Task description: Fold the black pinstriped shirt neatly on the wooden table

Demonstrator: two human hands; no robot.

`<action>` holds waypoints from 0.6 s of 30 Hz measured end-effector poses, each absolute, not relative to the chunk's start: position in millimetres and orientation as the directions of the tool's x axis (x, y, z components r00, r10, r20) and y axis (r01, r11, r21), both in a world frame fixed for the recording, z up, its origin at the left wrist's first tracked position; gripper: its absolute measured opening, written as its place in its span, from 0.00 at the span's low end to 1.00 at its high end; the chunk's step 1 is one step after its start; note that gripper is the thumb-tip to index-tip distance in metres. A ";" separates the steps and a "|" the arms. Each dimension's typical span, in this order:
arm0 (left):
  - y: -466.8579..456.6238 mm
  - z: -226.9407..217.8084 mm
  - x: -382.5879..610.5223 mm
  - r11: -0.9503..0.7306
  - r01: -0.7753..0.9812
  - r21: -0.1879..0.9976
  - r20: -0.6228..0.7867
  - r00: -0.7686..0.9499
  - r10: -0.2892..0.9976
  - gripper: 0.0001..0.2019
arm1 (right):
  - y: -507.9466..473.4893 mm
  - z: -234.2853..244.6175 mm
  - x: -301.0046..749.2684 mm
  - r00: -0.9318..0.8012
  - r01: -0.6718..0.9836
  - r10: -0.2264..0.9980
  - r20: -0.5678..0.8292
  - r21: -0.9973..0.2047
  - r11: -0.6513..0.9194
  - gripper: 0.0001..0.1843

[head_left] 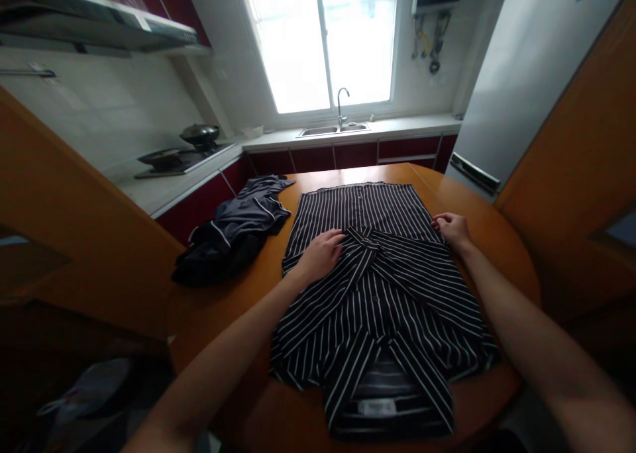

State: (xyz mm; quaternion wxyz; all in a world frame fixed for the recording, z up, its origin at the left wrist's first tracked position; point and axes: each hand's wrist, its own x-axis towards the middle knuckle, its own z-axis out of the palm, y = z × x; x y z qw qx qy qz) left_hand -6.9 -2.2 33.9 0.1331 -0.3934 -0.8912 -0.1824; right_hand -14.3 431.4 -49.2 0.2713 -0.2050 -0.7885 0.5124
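1. Left hand (320, 254) is down on the striped shirt (375, 301), fingertips right by the crossed cuffs (365, 239). Fingers are stretched out and the thumb sits a bit lower. Can't tell from where I'm standing if any cloth is caught between them.

2. Right hand (451, 230) is over at the shirt's right edge, just above that sleeve (427, 267). Thumb and finger look close together, but whether they've actually got the fabric, no idea.

3. Shirt's lying front-up on the wooden table (507, 267), collar (348, 377) toward the person, hem (358, 187) toward the window (328, 42). Both sleeves come in across the chest and meet in the middle. Label (376, 408) shows inside the neck.

4. My read on the step: sleeves are laid in, and this is the tidying bit, getting cuffs and side edge to sit flat.

5. What the next move calls for, imo: a light touch at the cuffs so they don't slide apart, and a proper pinch on that right edge. Cloth looks thin, so I'd expect it to ruck up if yanked.

6. Dark clothes (238, 221) are heaped on the table's left side, well apart from both hands.
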 end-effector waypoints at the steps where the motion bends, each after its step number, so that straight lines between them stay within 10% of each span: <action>1: 10.4 33.1 -6.3 0.613 0.762 0.208 0.348 -0.644 0.682 0.17 | 430.8 -48.3 -13.7 -0.769 0.048 0.602 0.216 -0.920 0.390 0.09; 18: 51.0 -3.7 -17.5 0.722 0.650 0.239 0.129 -0.758 0.639 0.28 | 408.7 -16.4 -3.1 -0.798 0.156 0.514 0.313 -0.717 0.679 0.13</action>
